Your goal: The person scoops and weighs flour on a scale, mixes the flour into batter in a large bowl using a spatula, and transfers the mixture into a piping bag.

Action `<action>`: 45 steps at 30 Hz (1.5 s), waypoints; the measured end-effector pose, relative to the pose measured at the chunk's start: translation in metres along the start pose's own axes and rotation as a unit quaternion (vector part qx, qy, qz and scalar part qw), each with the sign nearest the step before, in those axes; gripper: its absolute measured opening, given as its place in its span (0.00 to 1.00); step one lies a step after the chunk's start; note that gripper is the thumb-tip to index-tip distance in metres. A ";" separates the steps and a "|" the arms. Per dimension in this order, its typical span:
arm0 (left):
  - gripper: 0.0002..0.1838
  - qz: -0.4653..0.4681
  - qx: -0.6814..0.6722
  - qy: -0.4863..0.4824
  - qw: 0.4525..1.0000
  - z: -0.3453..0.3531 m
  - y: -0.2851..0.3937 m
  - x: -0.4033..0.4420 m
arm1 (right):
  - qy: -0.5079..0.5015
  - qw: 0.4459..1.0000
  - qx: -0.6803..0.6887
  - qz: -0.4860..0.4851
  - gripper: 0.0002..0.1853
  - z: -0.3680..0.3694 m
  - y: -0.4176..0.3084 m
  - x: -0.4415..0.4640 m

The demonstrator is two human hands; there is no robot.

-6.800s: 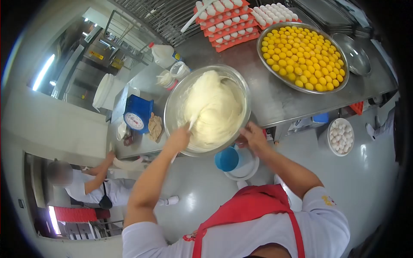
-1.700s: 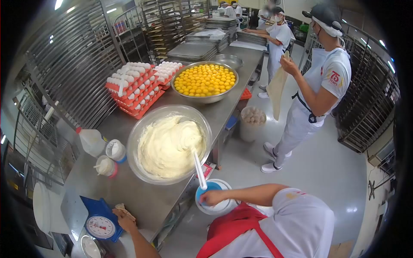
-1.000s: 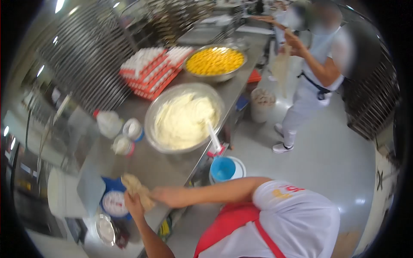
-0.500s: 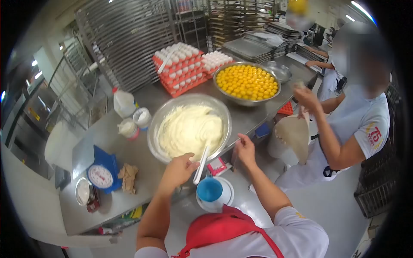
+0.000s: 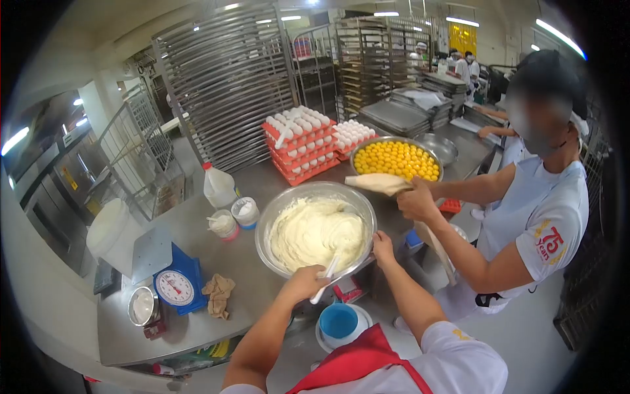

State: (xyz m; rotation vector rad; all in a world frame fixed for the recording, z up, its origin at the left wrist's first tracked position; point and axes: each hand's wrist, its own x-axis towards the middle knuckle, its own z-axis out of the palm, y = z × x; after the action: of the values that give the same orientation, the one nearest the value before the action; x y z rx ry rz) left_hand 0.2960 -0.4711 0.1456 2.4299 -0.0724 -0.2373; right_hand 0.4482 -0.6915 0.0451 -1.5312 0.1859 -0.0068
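As a pale mixture [image 5: 312, 230] fills a steel bowl [image 5: 262, 240] near the front edge of a metal worktable [image 5: 252, 282], a worker's hands stand apart at its rim. The right hand [image 5: 384, 249] touches the bowl's near right side; the left hand [image 5: 305, 284] meets the handle of a white spatula [image 5: 320, 295]. Whether either is clamped tight cannot be told. A blue scale [image 5: 174, 282] stands at left, egg yolks [image 5: 397, 157] and stacked egg trays [image 5: 300, 150] beyond. At right, a co-worker [image 5: 541, 203] handles pale fabric [image 5: 375, 184].
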 end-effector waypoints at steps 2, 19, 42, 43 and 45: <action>0.20 -0.065 -0.119 0.157 0.978 -0.026 -0.040 -0.007 | 0.017 0.999 0.028 0.041 0.13 0.004 -0.005 0.002; 0.16 -0.204 0.077 0.368 0.904 -0.011 -0.292 -0.105 | 0.058 0.994 -0.008 0.095 0.19 0.004 0.016 0.011; 0.11 -0.083 0.176 0.409 0.892 -0.028 -0.311 -0.127 | -0.092 0.926 0.326 0.167 0.12 0.045 0.023 -0.139; 0.11 -0.119 0.170 0.393 0.896 -0.025 -0.306 -0.129 | -0.087 0.927 0.331 0.155 0.11 0.046 0.026 -0.138; 0.12 -0.106 0.165 0.395 0.897 -0.025 -0.307 -0.128 | -0.065 0.935 0.320 0.137 0.09 0.048 0.029 -0.134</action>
State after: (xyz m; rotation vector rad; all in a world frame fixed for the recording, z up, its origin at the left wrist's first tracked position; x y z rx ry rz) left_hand 0.1723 -0.2057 -0.0143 2.6781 0.5578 0.7319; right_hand 0.3184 -0.6262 0.0334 -0.8424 0.2612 0.2345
